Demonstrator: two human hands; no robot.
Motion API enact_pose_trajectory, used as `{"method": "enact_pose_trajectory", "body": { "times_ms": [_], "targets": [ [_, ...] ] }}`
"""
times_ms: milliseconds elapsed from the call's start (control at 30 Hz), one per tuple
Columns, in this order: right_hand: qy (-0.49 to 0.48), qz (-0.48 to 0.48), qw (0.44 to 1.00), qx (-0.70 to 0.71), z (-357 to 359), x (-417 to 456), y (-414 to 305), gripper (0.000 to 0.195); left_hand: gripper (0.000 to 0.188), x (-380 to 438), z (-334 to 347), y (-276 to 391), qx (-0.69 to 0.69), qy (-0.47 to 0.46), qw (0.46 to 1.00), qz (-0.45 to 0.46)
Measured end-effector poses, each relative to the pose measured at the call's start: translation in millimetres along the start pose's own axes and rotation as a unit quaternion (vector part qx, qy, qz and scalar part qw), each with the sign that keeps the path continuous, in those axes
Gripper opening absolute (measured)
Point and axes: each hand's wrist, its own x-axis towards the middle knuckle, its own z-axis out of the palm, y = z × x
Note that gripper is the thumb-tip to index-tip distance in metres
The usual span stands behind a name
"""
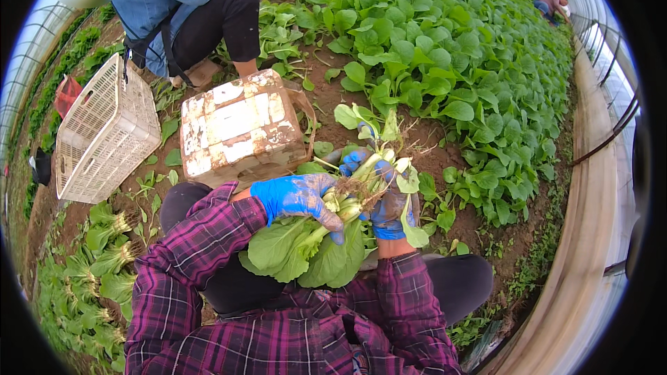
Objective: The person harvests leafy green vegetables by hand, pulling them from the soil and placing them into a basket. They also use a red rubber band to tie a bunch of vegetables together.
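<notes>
Both my hands wear soil-smeared blue gloves and are close together above my lap. My left hand [302, 198] is wrapped around a bunch of leafy greens [312, 252], its broad leaves hanging toward me and its pale stalks on the right. Against those stalks, my right hand [388, 213] grips uprooted greens [370, 166] with whitish stem bases and thin brown roots. Some of its fingers are hidden by stalks and leaves. A loose leaf [413, 226] hangs over the right wrist.
A worn, taped box [239, 122] stands just ahead, with a white plastic crate [117, 135] to its left. Behind them crouches a person [193, 15]. Bunched greens [94, 286] lie at left. Growing greens [432, 52] fill the right, beside the plastic greenhouse wall [594, 177].
</notes>
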Motion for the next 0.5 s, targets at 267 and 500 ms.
{"method": "enact_pose_trajectory", "body": {
  "times_ms": [267,500],
  "targets": [
    [-0.047,-0.05,0.994,-0.085,2,12,-72,0.056,0.051,0,2,21,-0.068,-0.049,0.996,-0.023],
    [-0.059,-0.209,0.823,-0.524,-19,17,-113,0.037,0.047,6,9,32,-0.108,-0.055,0.993,-0.01]
  ]
}}
